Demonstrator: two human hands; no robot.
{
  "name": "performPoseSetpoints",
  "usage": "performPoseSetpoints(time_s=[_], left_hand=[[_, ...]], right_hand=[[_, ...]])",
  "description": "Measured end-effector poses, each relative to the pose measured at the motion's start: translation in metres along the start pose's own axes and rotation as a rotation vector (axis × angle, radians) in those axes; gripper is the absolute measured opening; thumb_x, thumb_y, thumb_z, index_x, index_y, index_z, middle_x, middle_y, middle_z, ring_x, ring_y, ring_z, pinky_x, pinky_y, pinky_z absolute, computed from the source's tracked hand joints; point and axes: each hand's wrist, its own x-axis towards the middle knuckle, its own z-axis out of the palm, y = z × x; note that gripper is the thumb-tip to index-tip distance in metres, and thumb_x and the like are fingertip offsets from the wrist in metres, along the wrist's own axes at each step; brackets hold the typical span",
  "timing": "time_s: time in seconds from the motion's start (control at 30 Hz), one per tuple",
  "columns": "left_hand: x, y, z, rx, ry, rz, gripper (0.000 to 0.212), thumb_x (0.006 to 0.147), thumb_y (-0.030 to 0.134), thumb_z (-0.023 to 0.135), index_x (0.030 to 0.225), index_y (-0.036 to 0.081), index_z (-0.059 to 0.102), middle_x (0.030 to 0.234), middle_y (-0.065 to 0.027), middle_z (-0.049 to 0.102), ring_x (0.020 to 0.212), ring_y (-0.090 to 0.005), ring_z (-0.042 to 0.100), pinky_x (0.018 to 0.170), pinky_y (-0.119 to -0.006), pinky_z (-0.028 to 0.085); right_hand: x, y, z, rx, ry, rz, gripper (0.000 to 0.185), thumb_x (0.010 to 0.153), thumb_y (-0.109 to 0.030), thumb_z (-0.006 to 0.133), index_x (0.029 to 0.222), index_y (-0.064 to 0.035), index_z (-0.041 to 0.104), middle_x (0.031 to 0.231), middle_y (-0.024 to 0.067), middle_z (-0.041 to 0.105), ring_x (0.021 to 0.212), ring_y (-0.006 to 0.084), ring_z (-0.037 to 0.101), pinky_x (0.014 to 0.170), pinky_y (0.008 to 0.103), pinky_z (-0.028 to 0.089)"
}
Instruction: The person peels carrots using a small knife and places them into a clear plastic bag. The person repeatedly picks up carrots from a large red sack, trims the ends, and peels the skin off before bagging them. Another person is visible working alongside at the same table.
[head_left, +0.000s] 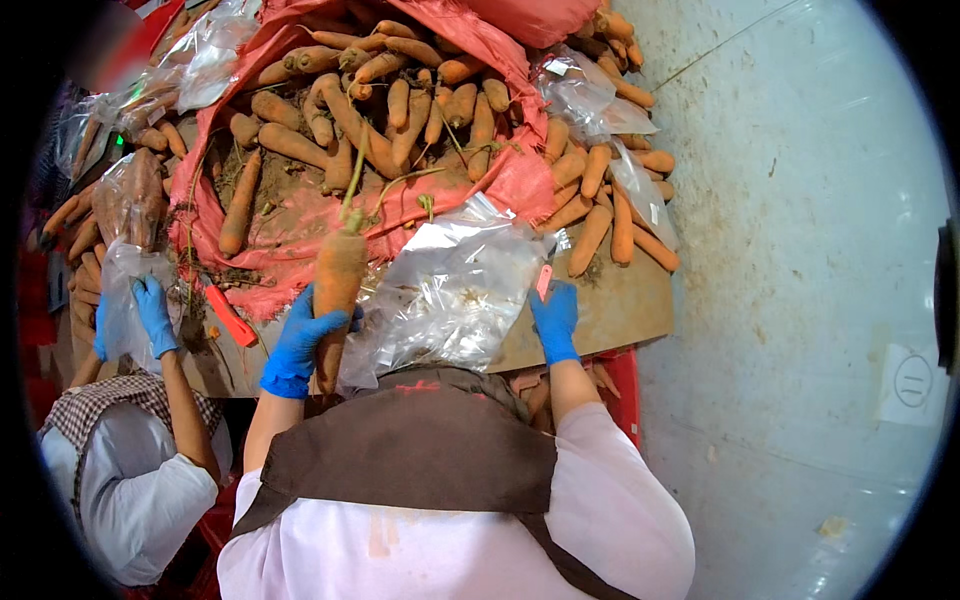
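A dirt-covered carrot (341, 274) stands upright in my left hand (306, 337), which wears a blue glove. Its green stem stub (356, 176) points up, and its tip hangs down past my palm. My right hand (556, 319), also gloved in blue, is closed around a tool with a pinkish-red handle (544, 282); I see no blade. Between my hands, clear plastic bags (450, 292) lie crumpled at the table edge. Beyond them a torn red woven sack (517, 169) spreads open, full of soil-coated carrots (360, 142).
Loose carrots (600, 202) and plastic bags (592, 90) cover the table's right part. A stained pale wall (765, 247) rises along the right. An orange-red cutter (231, 315) lies left of my left hand. Farther left, a co-worker's gloved hands (155, 311) hold a bag of carrots (135, 202). A red crate (626, 386) stands below.
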Motion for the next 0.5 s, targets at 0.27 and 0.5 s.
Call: performPoseSetpoints(time_s=[0.27, 0.5], left_hand=[[-0.009, 0.016, 0.033, 0.249, 0.023, 0.17, 0.077, 0.062, 0.007, 0.075, 0.129, 0.001, 0.037, 0.12, -0.0089, 0.048, 0.111, -0.0169, 0.046, 0.094, -0.03, 0.037], [-0.031, 0.012, 0.03, 0.149, 0.05, 0.164, 0.078, 0.064, 0.005, 0.074, 0.13, 0.001, 0.034, 0.122, -0.0082, 0.046, 0.111, -0.0171, 0.045, 0.094, -0.03, 0.036]], right_hand=[[0.018, -0.015, -0.018, 0.611, -0.28, 0.472, 0.021, 0.077, -0.014, 0.056, 0.092, -0.0012, 0.05, 0.071, 0.0097, 0.054, 0.048, 0.0232, 0.05, 0.042, 0.0335, 0.042], [0.004, -0.06, -0.034, 1.146, -0.525, 0.494, 0.02, 0.079, -0.012, 0.052, 0.098, -0.0047, 0.054, 0.066, 0.0038, 0.054, 0.047, 0.0131, 0.046, 0.041, 0.0247, 0.036]])
